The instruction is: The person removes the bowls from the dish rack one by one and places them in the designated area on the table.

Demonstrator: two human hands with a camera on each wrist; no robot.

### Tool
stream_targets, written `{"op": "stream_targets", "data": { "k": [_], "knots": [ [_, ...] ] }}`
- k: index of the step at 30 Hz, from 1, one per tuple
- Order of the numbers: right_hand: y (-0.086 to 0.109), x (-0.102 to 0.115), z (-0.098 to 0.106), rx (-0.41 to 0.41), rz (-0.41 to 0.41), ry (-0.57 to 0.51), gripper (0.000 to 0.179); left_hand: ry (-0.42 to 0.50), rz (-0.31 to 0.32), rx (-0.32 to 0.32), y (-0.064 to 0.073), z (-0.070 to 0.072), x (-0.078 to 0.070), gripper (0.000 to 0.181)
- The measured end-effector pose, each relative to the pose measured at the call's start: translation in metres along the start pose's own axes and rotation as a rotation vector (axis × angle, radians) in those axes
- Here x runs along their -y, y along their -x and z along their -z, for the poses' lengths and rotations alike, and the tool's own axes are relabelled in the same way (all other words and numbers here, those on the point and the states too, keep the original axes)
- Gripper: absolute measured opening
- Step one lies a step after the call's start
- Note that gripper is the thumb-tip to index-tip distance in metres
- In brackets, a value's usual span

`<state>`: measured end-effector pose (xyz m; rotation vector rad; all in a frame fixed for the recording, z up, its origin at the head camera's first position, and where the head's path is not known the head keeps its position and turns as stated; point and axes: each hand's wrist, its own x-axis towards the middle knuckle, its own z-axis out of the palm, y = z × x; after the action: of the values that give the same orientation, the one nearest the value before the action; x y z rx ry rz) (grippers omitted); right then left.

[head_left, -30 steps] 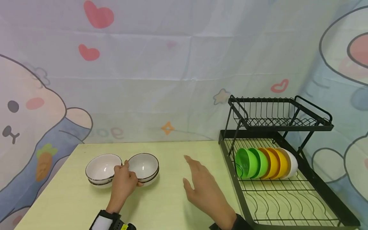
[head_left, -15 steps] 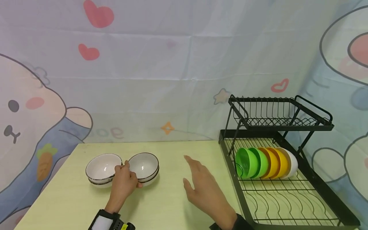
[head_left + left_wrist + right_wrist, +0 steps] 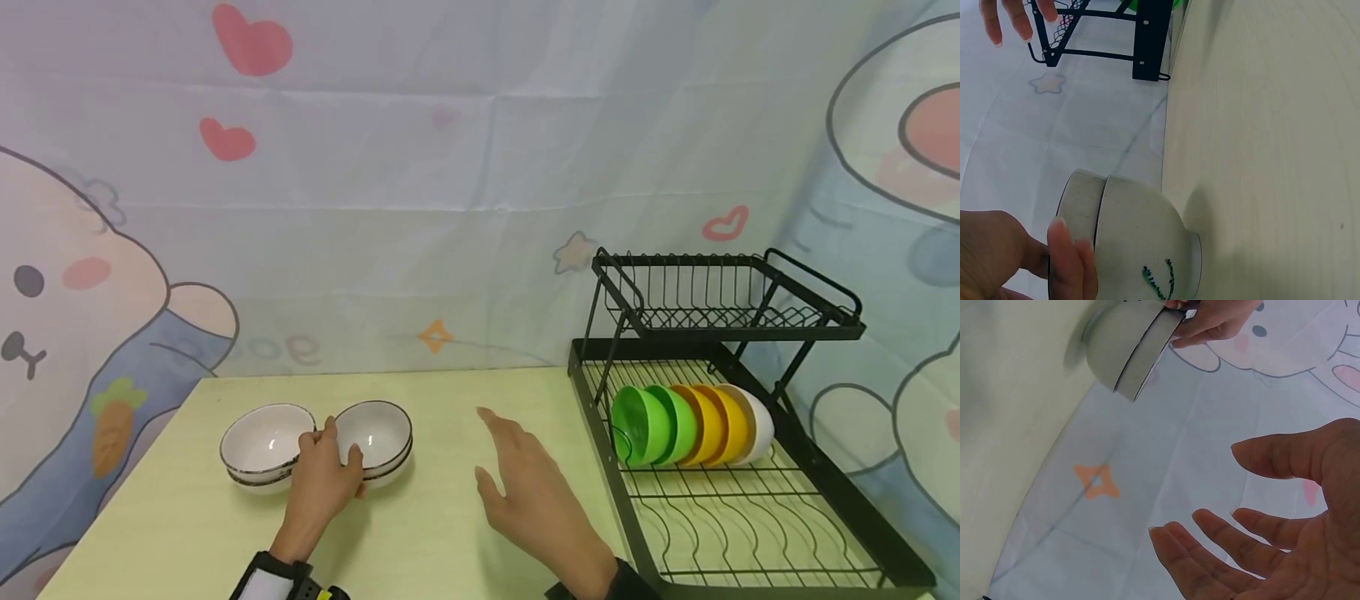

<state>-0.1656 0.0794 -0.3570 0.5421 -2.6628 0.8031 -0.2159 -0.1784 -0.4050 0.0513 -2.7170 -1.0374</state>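
Two stacks of white bowls with dark rims stand on the table in the head view. My left hand (image 3: pixel 322 483) is at the near left side of the right stack, its thumb over the rim of the top bowl (image 3: pixel 372 435). In the left wrist view, fingertips (image 3: pixel 1066 256) lie against the outside of that top bowl, so the hand pinches its rim. The left stack (image 3: pixel 268 442) sits just beyond the back of this hand. My right hand (image 3: pixel 528 492) hovers over the table between the bowls and the rack, fingers relaxed and spread, holding nothing.
A black two-tier dish rack (image 3: pixel 622 500) stands on the right of the table (image 3: pixel 435 542). Its lower tier holds a row of tilted bowls: green (image 3: pixel 641 427), yellow (image 3: pixel 731 425) and white (image 3: pixel 759 425). A printed cloth (image 3: pixel 420 167) hangs behind.
The left thumb has moved up from low on the bowl's side to over its rim. The bowls and the right hand keep their places; the head view shifts slightly.
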Motion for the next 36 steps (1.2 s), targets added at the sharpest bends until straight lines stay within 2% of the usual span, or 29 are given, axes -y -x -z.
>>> {"op": "stream_targets", "data": {
  "k": [7,14,21,29,36],
  "knots": [
    [0.0,0.0,0.001,-0.024,0.015,0.009,0.06,0.015,0.0,-0.016,0.001,-0.001,-0.003,0.069],
    [-0.004,0.002,0.005,-0.027,0.026,0.014,0.06,-0.131,-0.108,-0.113,0.002,0.002,-0.011,0.061],
    [-0.003,-0.002,0.007,-0.027,-0.008,0.006,0.059,-0.14,-0.132,-0.103,0.009,0.001,-0.021,0.054],
    [-0.002,-0.015,0.021,-0.044,-0.041,0.009,0.057,-0.188,-0.212,-0.186,0.015,-0.007,-0.029,0.048],
    [0.001,-0.029,0.037,-0.033,-0.056,0.069,0.053,-0.209,-0.248,-0.213,0.019,-0.008,-0.037,0.046]
  ]
}}
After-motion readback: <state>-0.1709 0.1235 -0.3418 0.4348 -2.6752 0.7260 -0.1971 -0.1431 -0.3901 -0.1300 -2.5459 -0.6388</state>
